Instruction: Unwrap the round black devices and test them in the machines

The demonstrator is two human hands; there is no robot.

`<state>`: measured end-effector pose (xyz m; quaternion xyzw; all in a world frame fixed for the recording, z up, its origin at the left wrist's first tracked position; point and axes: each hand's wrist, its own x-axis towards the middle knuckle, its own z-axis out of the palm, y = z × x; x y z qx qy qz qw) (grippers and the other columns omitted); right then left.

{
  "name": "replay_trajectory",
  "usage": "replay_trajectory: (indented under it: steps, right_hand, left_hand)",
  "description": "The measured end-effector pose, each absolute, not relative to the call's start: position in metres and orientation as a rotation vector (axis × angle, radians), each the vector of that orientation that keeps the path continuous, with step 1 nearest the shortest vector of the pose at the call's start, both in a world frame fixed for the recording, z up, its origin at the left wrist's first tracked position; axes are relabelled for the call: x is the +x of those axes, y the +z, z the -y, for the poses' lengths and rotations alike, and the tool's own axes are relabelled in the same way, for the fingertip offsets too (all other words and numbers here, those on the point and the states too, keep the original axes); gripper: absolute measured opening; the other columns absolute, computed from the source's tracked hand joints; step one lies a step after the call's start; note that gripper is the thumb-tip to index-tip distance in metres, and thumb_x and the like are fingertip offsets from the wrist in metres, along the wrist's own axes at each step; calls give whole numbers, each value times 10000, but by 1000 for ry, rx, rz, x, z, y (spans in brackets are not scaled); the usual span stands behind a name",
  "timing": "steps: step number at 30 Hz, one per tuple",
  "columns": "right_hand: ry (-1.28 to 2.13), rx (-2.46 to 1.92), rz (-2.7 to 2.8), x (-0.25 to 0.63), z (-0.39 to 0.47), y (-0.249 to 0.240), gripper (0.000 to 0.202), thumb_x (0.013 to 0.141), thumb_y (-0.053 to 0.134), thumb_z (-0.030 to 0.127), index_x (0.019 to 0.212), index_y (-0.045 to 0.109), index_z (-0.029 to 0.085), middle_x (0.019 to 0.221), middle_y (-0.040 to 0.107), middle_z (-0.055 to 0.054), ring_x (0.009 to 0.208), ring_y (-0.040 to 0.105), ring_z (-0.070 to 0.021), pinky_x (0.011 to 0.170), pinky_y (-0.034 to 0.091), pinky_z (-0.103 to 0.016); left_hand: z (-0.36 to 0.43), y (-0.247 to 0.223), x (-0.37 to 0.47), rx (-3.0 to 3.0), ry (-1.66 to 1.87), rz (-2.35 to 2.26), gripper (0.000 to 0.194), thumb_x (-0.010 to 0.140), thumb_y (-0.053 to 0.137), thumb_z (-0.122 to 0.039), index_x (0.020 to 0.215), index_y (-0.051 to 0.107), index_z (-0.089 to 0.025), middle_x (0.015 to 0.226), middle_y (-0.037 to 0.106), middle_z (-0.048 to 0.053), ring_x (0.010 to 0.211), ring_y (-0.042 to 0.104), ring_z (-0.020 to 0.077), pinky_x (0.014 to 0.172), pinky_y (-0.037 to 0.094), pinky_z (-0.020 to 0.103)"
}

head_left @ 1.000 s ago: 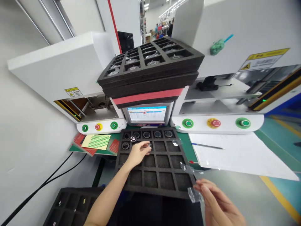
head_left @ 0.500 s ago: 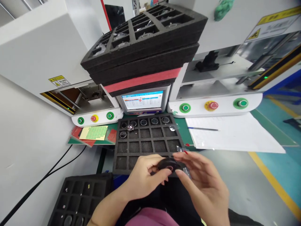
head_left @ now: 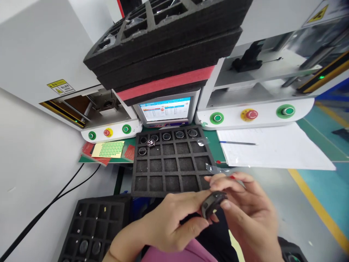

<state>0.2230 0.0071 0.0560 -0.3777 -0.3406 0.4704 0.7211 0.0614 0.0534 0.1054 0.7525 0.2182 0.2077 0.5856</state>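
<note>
A dark round watch case point(head_left: 213, 204) is held up on edge in front of my body. My left hand point(head_left: 180, 220) is closed on its left side, thumb below and fingers above. From the right, the thumb and fingertips of my right hand point(head_left: 247, 214) grip its other edge. A strip of clear film point(head_left: 216, 168) with a red tab point(head_left: 232, 177) shows at the right fingers; how it is held is hidden. Beyond my hands lies a black foam tray point(head_left: 171, 186) with several round watch cases in its far pockets. One watch point(head_left: 150, 142) there has a lit face.
Stacked foam trays point(head_left: 169, 51) rise above a monitor point(head_left: 165, 110). Button panels of two machines flank it. Paper sheets point(head_left: 272, 149) with a pen point(head_left: 238, 143) lie right; a sticker sheet point(head_left: 108, 149) lies left. Another foam tray point(head_left: 92, 225) is lower left.
Both hands have moved slightly right and down with the watch case, which has turned from nearly flat to on edge. The clear film stands out farther above my right fingers. The camera view has shifted.
</note>
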Motion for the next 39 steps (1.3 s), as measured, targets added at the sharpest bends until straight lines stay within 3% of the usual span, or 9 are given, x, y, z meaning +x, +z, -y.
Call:
replay_trajectory:
  steps: [4, 8, 11, 14, 19, 22, 25, 29, 39]
  right_hand:
    - [1178, -692, 765, 222, -11, 58, 448, 801, 782, 336, 1207, 594, 313, 720, 684, 18, 770, 644, -161, 938, 540, -393]
    - [1285, -701, 663, 219, -12, 59, 553, 776, 805, 337, 1268, 552, 334, 776, 680, 17, 852, 642, -168, 1005, 503, -416]
    - [1265, -697, 705, 218, -13, 57, 537, 787, 797, 297, 1263, 553, 337, 823, 689, 11, 887, 660, -163, 995, 513, -391]
    - [1207, -745, 764, 217, -11, 56, 477, 806, 779, 277, 1231, 571, 340, 837, 692, -1, 917, 672, -176, 920, 553, -370]
    - [868, -1145, 690, 211, 1, 60, 330, 785, 782, 212, 1081, 664, 296, 1091, 659, -51, 1073, 629, -200, 860, 555, -296]
    - [674, -1240, 668, 210, 10, 69, 72, 849, 707, 213, 896, 695, 266, 858, 636, -31, 861, 631, -169, 744, 550, -251]
    - [877, -1178, 731, 212, 15, 79, 120, 886, 665, 260, 766, 674, 251, 689, 592, -7, 668, 598, -140, 604, 528, -208]
    - [1183, -1076, 773, 217, 13, 84, 156, 865, 691, 301, 722, 691, 237, 641, 609, -15, 596, 606, -144, 545, 531, -211]
    - [1362, -969, 749, 220, 14, 71, 173, 824, 730, 308, 679, 684, 223, 615, 607, -18, 584, 602, -150, 540, 537, -223]
  left_hand:
    - [-55, 95, 60, 1533, 477, -449, 343, 966, 530, -366, 1177, 671, -134, 900, 721, 111, 815, 685, 174, 780, 548, 270]
    - [-56, 75, 63, 1129, 552, -459, 546, 740, 821, -379, 1226, 680, -173, 785, 708, 50, 702, 675, 146, 690, 556, 247]
    - [-58, 68, 66, 1038, 539, -471, 694, 579, 927, -307, 1223, 691, -202, 826, 718, 44, 745, 671, 152, 730, 559, 265]
    - [-60, 68, 67, 976, 530, -469, 680, 512, 952, -296, 1148, 734, -192, 1004, 734, 110, 869, 696, 209, 758, 569, 295]
    - [-54, 69, 67, 899, 612, -427, 598, 668, 880, -235, 1231, 679, -254, 1183, 710, 130, 1023, 711, 227, 804, 596, 302]
    - [-50, 71, 66, 1063, 747, -493, 639, 708, 837, -128, 1296, 620, -252, 1248, 685, 133, 1065, 703, 232, 810, 615, 301]
    - [-49, 74, 65, 1314, 852, -588, 648, 696, 841, -113, 1290, 613, -234, 1246, 689, 133, 1005, 723, 218, 820, 616, 288]
    - [-51, 78, 61, 1580, 905, -619, 630, 712, 850, -229, 1299, 620, -239, 1187, 721, 117, 857, 747, 183, 792, 614, 273]
    - [-58, 86, 59, 1865, 954, -544, 613, 798, 777, -326, 1368, 561, -269, 1181, 724, 109, 1037, 699, 224, 917, 565, 355]
